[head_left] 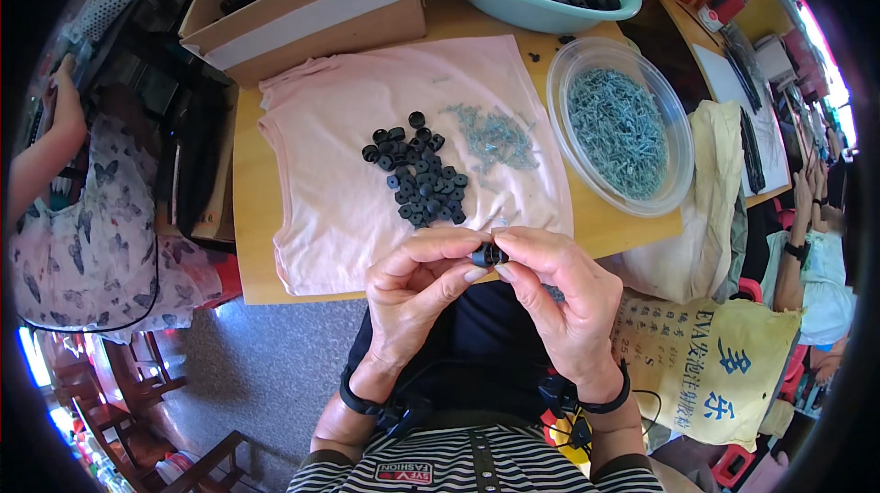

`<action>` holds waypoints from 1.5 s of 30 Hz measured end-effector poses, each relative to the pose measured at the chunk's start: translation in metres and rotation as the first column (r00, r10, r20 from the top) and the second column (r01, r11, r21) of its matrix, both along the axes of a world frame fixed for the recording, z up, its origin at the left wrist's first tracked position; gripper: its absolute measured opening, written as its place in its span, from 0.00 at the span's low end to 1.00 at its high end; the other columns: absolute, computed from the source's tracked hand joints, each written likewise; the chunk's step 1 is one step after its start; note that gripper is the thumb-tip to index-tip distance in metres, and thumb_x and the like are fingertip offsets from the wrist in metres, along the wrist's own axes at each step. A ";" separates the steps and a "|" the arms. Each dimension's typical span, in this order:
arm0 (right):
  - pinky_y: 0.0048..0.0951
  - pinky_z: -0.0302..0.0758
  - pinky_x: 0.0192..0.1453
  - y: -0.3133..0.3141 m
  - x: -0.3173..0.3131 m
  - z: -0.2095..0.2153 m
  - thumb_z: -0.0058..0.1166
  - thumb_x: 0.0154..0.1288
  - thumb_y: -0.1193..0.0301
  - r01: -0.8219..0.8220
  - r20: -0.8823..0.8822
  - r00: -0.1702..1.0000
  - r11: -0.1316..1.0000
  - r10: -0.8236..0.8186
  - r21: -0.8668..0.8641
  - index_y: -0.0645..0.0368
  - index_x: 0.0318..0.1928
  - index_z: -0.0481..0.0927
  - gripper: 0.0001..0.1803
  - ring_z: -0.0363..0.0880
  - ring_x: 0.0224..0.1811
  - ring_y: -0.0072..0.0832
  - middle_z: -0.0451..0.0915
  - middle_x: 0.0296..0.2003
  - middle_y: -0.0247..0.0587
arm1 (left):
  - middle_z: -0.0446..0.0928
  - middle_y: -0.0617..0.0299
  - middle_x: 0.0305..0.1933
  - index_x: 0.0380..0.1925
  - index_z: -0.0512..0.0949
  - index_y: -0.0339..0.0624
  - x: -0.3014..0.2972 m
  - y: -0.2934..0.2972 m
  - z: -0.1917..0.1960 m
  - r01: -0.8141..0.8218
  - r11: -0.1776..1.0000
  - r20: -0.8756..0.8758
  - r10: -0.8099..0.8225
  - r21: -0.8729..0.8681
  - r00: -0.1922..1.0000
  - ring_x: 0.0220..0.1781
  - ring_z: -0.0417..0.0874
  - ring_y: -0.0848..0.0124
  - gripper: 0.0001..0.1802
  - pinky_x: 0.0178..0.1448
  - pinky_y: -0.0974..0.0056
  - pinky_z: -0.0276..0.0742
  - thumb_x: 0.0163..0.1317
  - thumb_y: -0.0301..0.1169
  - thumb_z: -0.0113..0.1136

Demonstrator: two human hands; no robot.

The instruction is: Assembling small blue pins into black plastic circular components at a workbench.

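A small round black plastic part [489,256] is pinched between the fingertips of both hands, just past the table's near edge. My left hand [408,287] has thumb and forefinger closed on its left side. On its right side, my right hand [566,296] grips it the same way. Fingers cover much of the part, so its details are hard to see. Beyond my hands, a heap of similar black parts [426,183] lies on a pale pink cloth [330,163]. Beside that heap, to the right, is a scattering of small silvery screws [500,138].
A clear round tub [681,163] of screws stands at the table's right side. Along the back are a cardboard box [321,21] and a pale green basin [522,9], both full of black pieces. Yellow sacking [706,365] lies at right. Other people sit on both sides.
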State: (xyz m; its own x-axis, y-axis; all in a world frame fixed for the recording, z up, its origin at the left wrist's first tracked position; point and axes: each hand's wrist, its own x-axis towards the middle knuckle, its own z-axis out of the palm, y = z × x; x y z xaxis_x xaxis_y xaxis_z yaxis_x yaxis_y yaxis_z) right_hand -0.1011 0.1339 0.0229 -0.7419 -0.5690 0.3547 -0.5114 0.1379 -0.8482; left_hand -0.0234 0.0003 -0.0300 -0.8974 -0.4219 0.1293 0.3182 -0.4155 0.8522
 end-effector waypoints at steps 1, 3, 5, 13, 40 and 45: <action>0.25 0.79 0.42 0.001 -0.001 -0.001 0.58 0.55 0.84 -0.006 -0.009 1.000 1.000 0.006 -0.006 0.64 0.43 0.79 0.13 0.82 0.40 0.32 0.81 0.40 0.47 | 0.75 0.50 0.49 0.43 0.77 0.31 0.000 0.000 0.000 -0.015 0.999 0.014 0.016 -0.035 1.000 0.51 0.78 0.66 0.14 0.56 0.64 0.77 0.55 0.14 0.60; 0.25 0.79 0.42 0.001 0.000 -0.003 0.58 0.55 0.84 -0.013 -0.018 1.000 1.000 0.012 -0.010 0.64 0.43 0.80 0.13 0.82 0.40 0.33 0.81 0.40 0.47 | 0.76 0.50 0.49 0.42 0.77 0.31 0.000 -0.001 -0.003 -0.020 0.998 -0.012 0.019 -0.059 1.000 0.51 0.78 0.65 0.14 0.56 0.64 0.77 0.54 0.14 0.60; 0.25 0.79 0.43 0.002 0.001 -0.004 0.57 0.56 0.84 -0.006 0.011 1.000 1.000 0.006 -0.021 0.64 0.44 0.80 0.13 0.82 0.41 0.33 0.81 0.40 0.47 | 0.76 0.50 0.49 0.41 0.78 0.31 0.000 -0.001 -0.003 -0.028 0.996 -0.035 0.025 -0.082 0.999 0.51 0.78 0.65 0.13 0.55 0.65 0.78 0.54 0.14 0.61; 0.25 0.79 0.44 0.003 0.005 -0.008 0.54 0.60 0.81 0.007 0.063 0.998 1.000 -0.006 -0.018 0.65 0.45 0.80 0.11 0.81 0.41 0.31 0.80 0.41 0.48 | 0.77 0.47 0.49 0.40 0.79 0.31 0.002 0.000 -0.002 -0.041 0.985 -0.019 0.039 -0.166 0.999 0.50 0.79 0.65 0.13 0.53 0.66 0.78 0.53 0.14 0.61; 0.20 0.76 0.31 0.001 0.003 -0.008 0.55 0.61 0.81 0.037 0.166 0.986 0.999 -0.030 -0.037 0.64 0.42 0.80 0.09 0.79 0.29 0.22 0.78 0.33 0.41 | 0.75 0.47 0.51 0.38 0.77 0.31 0.001 0.022 -0.001 -0.115 0.993 -0.021 0.116 0.031 0.993 0.50 0.79 0.67 0.11 0.53 0.66 0.79 0.54 0.12 0.59; 0.21 0.77 0.32 0.005 0.002 -0.005 0.57 0.57 0.82 -0.015 -0.039 0.999 1.000 0.015 0.012 0.63 0.44 0.79 0.13 0.78 0.29 0.23 0.77 0.34 0.41 | 0.76 0.48 0.50 0.39 0.78 0.32 0.004 0.022 0.002 -0.087 0.991 0.035 0.084 0.106 0.996 0.50 0.79 0.68 0.12 0.54 0.66 0.78 0.54 0.13 0.60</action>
State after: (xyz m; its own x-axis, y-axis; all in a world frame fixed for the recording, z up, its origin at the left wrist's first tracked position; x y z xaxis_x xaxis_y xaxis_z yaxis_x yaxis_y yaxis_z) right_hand -0.0994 0.1388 0.0181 -0.7190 -0.5843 0.3763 -0.5460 0.1398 -0.8260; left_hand -0.0190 0.0224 -0.0280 -0.8603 -0.5070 0.0525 0.3313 -0.4778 0.8136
